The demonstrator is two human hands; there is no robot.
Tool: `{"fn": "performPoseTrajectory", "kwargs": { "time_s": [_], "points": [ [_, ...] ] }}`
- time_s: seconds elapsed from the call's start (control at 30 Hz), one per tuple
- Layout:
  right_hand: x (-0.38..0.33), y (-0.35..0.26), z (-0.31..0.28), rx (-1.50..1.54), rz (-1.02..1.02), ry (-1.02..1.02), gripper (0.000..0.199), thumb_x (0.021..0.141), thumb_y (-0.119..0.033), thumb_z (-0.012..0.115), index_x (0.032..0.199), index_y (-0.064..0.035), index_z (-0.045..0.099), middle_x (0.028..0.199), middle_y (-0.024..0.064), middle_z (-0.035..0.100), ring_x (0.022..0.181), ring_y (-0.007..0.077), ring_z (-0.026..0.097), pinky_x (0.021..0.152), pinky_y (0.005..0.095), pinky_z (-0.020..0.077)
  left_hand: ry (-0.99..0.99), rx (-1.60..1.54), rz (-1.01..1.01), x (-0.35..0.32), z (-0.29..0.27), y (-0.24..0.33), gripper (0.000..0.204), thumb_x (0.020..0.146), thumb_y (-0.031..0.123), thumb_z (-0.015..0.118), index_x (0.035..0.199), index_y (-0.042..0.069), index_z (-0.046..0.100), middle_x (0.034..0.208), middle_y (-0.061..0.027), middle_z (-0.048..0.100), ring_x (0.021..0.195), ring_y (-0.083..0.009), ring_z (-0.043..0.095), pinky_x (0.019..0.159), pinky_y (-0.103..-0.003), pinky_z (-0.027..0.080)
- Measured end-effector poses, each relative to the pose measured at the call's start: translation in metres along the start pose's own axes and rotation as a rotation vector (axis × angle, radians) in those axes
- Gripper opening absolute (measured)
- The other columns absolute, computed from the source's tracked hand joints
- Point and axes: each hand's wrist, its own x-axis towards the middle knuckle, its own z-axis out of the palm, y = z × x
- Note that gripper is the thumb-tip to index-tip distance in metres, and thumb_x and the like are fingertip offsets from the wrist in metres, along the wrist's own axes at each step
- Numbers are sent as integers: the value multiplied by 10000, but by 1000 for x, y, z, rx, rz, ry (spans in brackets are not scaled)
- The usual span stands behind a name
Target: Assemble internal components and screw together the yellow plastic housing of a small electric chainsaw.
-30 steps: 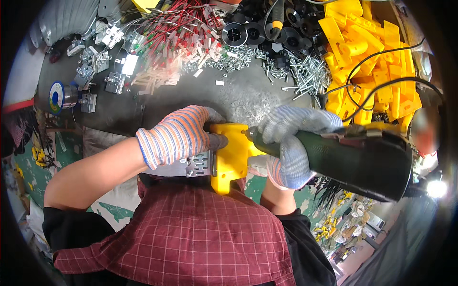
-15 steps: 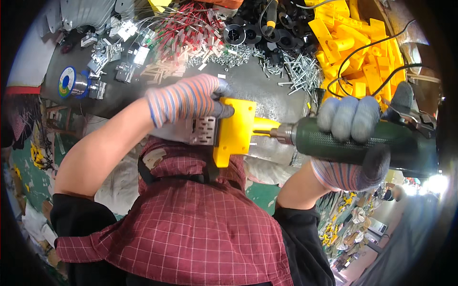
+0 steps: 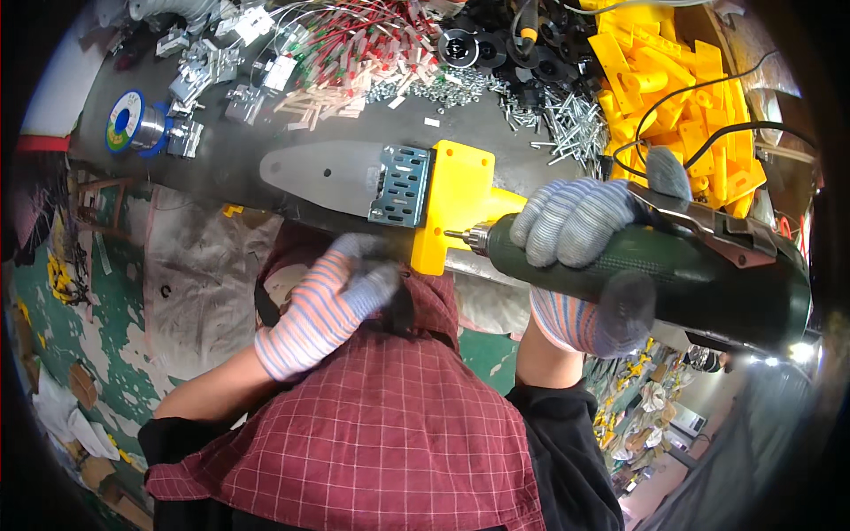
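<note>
My right hand, in a striped knit glove, is wrapped round a dark green power screwdriver. Its bit reaches the face of a yellow plastic piece, near the lower corner; whether it sits in a screw is too small to tell. The yellow piece lies at the bench edge, joined to a slotted metal bracket and a long grey metal blade. My left hand, gloved too, is off the piece, below the blade and over the apron. Its thumb and finger are apart, somewhat blurred, with nothing visible between them.
On the bench stands a solder spool beside metal brackets. Farther back lie red-wired parts, nuts, screws and black discs. Yellow plastic parts fill the far right, with a black cable across them.
My left hand has let go of the yellow piece and dropped toward the apron. The screwdriver has shifted left and down, its bit now at the piece's lower corner.
</note>
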Motion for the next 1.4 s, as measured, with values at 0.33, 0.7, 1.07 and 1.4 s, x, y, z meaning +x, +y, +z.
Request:
{"fn": "performPoseTrajectory", "kwargs": {
  "time_s": [0.33,0.7,1.07,1.4],
  "points": [
    [8,9,24,-76,104,-13,636,861,-272,702,1317,-30,330,683,59,536,574,199,548,563,373,480,-94,-361,-94,46,39,-30,384,886,108,689,1223,-11,550,1075,-71,625,941,-160,595,849,-293,499],
    [10,24,43,-138,82,168,294,851,-143,725,1043,-54,521,654,50,532,453,185,501,472,329,438,-4,-412,73,49,50,-33,417,887,139,705,1236,-16,536,1104,-61,626,975,-125,576,875,-284,478],
    [-2,24,30,-378,161,-6,215,844,64,636,893,-61,468,624,71,523,515,199,523,494,357,472,11,-401,194,42,53,-40,310,896,102,674,1162,5,546,1023,-56,618,906,-123,601,809,-266,508],
    [-17,-1,18,-263,23,88,335,845,-35,658,1119,-31,464,656,60,538,546,192,537,536,351,477,11,-558,41,44,58,-35,351,900,93,674,1199,1,515,1076,-71,608,925,-146,624,831,-284,555]
  ]
}}
